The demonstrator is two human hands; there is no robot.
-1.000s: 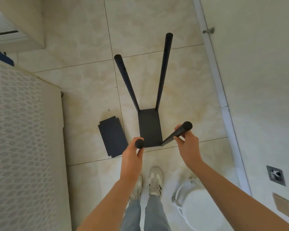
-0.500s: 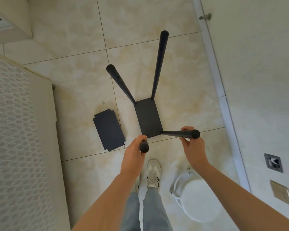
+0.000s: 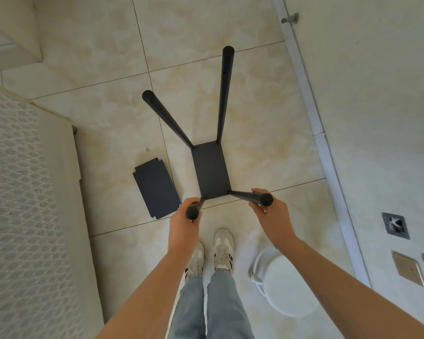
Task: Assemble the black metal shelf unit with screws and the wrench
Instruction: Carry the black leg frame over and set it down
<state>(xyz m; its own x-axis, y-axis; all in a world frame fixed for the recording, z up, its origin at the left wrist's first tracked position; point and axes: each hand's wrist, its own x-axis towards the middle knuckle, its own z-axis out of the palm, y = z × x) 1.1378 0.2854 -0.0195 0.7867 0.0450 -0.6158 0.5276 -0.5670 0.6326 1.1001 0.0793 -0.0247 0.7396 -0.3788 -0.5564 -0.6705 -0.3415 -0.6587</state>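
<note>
Head camera, looking straight down: the shelf unit point(image 3: 211, 170) stands on the tiled floor point(image 3: 255, 106) just ahead of the person's shoes point(image 3: 223, 248). Its one fitted panel sits low, and four poles rise toward the lens. The left hand point(image 3: 184, 226) grips the top of the near left pole point(image 3: 194, 211). The right hand point(image 3: 271, 216) is curled round the top of the near right pole point(image 3: 255, 197). A loose black panel point(image 3: 157, 188) lies flat just left of the unit. A bed point(image 3: 22, 192) fills the left side, a white stool point(image 3: 287, 285) stands by the right foot, and the wall point(image 3: 377, 94) runs along the right.
</note>
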